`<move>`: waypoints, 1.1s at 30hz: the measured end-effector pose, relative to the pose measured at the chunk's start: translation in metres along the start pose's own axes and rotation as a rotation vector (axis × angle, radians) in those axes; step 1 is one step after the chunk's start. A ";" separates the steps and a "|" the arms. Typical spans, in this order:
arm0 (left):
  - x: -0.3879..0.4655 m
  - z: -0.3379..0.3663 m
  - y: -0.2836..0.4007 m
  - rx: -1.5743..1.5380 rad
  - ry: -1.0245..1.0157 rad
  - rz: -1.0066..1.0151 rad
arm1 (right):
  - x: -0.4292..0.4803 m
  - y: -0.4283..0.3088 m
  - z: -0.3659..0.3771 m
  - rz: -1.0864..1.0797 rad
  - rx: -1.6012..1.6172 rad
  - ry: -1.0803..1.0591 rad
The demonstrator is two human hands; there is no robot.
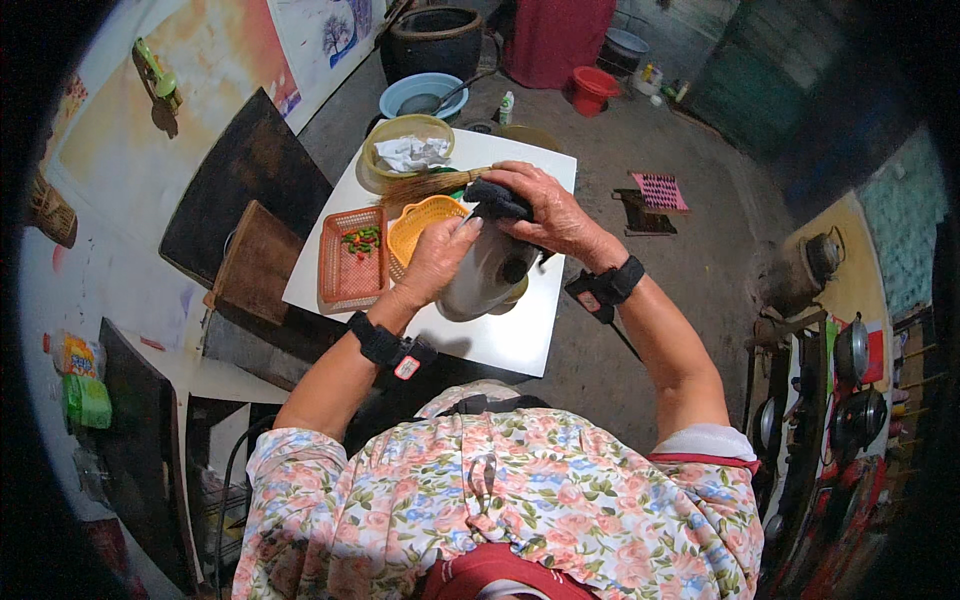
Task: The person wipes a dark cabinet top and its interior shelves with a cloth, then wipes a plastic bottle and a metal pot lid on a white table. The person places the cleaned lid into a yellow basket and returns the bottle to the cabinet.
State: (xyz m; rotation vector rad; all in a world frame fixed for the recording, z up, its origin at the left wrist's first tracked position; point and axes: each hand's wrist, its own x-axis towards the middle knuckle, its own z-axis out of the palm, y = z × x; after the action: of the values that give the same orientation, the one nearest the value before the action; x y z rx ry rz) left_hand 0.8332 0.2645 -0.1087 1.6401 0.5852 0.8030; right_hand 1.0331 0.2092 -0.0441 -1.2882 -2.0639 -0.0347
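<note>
A grey metal pot or kettle [487, 266] with a black knob is tilted above the white table [499, 349]. My right hand [544, 206] grips a dark folded cloth [499, 199] against its far end. My left hand [439, 259] pinches a thin edge or handle at the same end; the exact part is unclear. Left of the pot lie a yellow plastic basket [409, 236] and a red-brown plastic basket [352, 281] holding green and red peppers [362, 241]. A straw whisk broom [427, 185] lies behind them.
A yellowish bowl with white cloth or paper [409, 154] stands at the table's back left. Beyond are a blue basin [424, 86], a large dark vat [431, 45] and a red bucket [592, 90]. A low stool [651, 206] stands to the right, and a wooden board [262, 262] leans left.
</note>
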 end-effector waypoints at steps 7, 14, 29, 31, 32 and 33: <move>-0.006 -0.014 0.027 -0.179 -0.121 -0.221 | -0.011 0.016 -0.003 0.436 0.569 -0.055; 0.002 -0.026 0.053 -0.416 -0.031 -0.174 | -0.025 0.033 -0.004 0.662 1.002 0.211; 0.041 -0.037 0.058 -0.761 0.286 0.101 | -0.015 0.022 0.020 0.747 1.439 0.684; 0.046 -0.034 0.061 -0.759 0.348 0.154 | -0.013 0.015 0.026 0.744 1.535 0.707; 0.050 -0.033 0.062 -0.758 0.379 0.167 | -0.012 0.012 0.030 0.716 1.597 0.680; 0.054 -0.033 0.062 -0.754 0.399 0.206 | -0.006 0.011 0.035 0.718 1.694 0.731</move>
State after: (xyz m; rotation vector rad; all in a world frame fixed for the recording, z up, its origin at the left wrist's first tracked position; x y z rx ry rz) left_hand 0.8398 0.3118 -0.0340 0.8551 0.3178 1.3261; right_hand 1.0243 0.2224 -0.0777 -0.5622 -0.4050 1.1039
